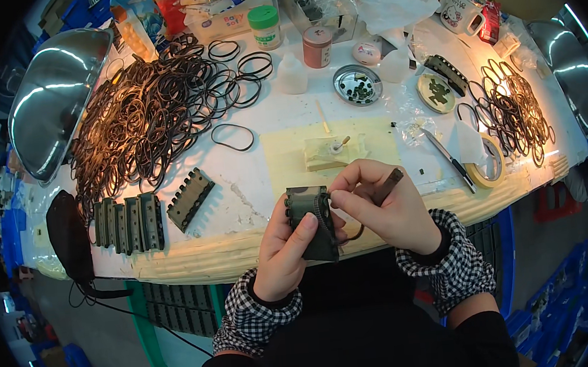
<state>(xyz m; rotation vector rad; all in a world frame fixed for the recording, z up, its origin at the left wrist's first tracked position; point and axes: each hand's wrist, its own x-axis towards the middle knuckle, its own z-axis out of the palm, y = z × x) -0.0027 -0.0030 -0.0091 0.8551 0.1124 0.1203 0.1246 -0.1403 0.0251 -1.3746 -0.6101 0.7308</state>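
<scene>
In front of me, at the table's near edge, my left hand (287,250) is closed round a green camouflage plastic part (302,198) with a notched edge, its thumb pressed on the front. A thin dark rubber band (362,232) lies against the part and loops out below my right hand (385,207). The right thumb and forefinger are pinched at the part's upper right edge, on the band as far as I can see. A short dark brown piece (387,186) sticks up from the right hand; whether it is a tool handle I cannot tell.
A large heap of dark bands (141,120) lies left, a smaller heap (515,108) right. Several camouflage parts (128,224) stand at the left front. Beyond my hands is a small yellowish block (319,155). A pen-like knife (449,159) and tape roll (491,159) lie right.
</scene>
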